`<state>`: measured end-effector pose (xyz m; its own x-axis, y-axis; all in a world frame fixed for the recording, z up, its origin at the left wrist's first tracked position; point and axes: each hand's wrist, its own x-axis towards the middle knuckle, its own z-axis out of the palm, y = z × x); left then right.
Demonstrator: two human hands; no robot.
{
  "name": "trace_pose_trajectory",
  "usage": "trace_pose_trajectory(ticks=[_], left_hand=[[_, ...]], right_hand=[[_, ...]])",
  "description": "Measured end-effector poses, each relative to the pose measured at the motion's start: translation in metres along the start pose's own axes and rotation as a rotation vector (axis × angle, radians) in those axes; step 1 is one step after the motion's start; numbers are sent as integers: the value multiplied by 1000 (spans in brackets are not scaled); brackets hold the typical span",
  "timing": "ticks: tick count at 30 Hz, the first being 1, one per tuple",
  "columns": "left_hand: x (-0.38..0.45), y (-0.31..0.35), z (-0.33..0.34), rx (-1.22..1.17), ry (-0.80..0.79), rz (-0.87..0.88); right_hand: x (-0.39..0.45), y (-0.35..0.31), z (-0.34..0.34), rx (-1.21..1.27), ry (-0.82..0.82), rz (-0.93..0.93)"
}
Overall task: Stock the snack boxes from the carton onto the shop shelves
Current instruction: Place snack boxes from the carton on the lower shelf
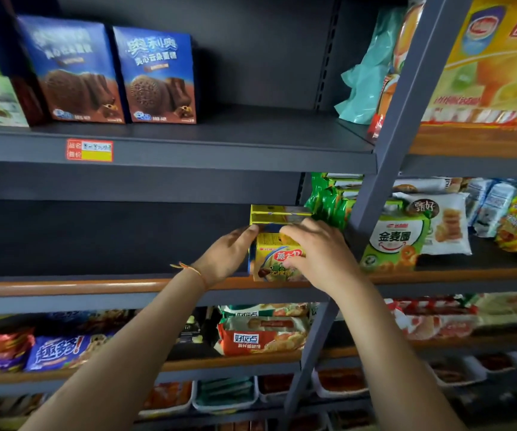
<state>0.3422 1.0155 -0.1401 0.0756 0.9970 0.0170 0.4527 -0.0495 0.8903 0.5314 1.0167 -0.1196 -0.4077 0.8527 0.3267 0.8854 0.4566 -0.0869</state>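
Observation:
A yellow-green snack box (274, 253) stands at the right end of the middle dark shelf (101, 244), near its wood-trimmed front edge. Another yellow snack box (277, 214) is just above and behind it. My left hand (227, 255) presses against the front box's left side, fingers reaching up along its edge. My right hand (316, 253) grips the box from the right, with the thumb across its printed front. The carton is out of view.
Two blue cookie boxes (157, 76) and a green box stand on the upper shelf. Green bags (328, 199) crowd the shelf's right end beside a grey upright post (384, 181). Packed snack shelves lie to the right and below. The middle shelf's left part is bare.

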Motion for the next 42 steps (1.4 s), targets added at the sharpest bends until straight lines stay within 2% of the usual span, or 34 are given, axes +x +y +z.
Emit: trace_pose_trajectory(ticks=[19, 27, 31, 34, 36, 38, 40, 42], left_hand=[[33, -7, 8, -113, 64, -15], [39, -24, 9, -100, 43, 99], [38, -26, 6, -63, 41, 127], [23, -21, -9, 4, 197, 245], [2, -28, -27, 69, 394, 305], [-30, -46, -47, -28, 542, 271], [-66, -77, -69, -136, 623, 180], [-104, -116, -94, -164, 676, 78]], right_hand=[[35, 17, 18, 22, 35, -43], [25, 18, 38, 2, 28, -46], [20, 11, 42, 50, 101, -45], [21, -8, 45, 143, 286, -92], [20, -34, 49, 314, 417, -169], [16, -71, 53, 546, 477, -218], [14, -117, 66, 752, 432, -229], [17, -171, 88, 894, 301, -233]])
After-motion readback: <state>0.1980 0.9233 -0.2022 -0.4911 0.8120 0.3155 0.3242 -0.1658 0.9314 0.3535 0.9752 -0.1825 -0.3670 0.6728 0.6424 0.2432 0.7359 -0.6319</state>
